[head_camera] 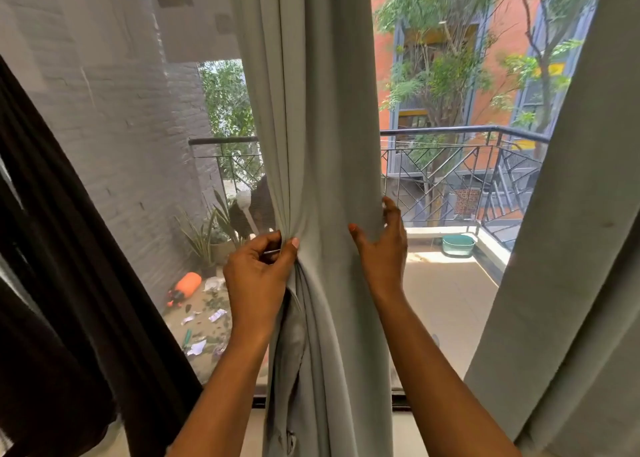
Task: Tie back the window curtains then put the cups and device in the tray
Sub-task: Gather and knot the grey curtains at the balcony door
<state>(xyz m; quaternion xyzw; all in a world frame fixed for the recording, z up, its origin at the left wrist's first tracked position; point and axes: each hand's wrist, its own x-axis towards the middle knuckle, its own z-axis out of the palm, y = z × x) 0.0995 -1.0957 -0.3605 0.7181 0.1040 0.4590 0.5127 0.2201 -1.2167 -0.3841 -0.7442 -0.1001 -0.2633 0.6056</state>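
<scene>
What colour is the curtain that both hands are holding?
The curtain is plain pale grey-green, seen in the head view.

Large window (433, 318) opening onto a balcony, bright daylight. Grey painted brick wall (114, 110) on the left. Black metal railing (450, 131) with diagonal bars. Beige tiled balcony floor (446, 294), part sunlit. Green tub (458, 244) in the far corner by the railing. Potted plants (204, 238), orange sprayer (187, 283) and paper scraps (217, 315) near the wall. Trees (440, 72) and orange building (491, 86) beyond.
</scene>
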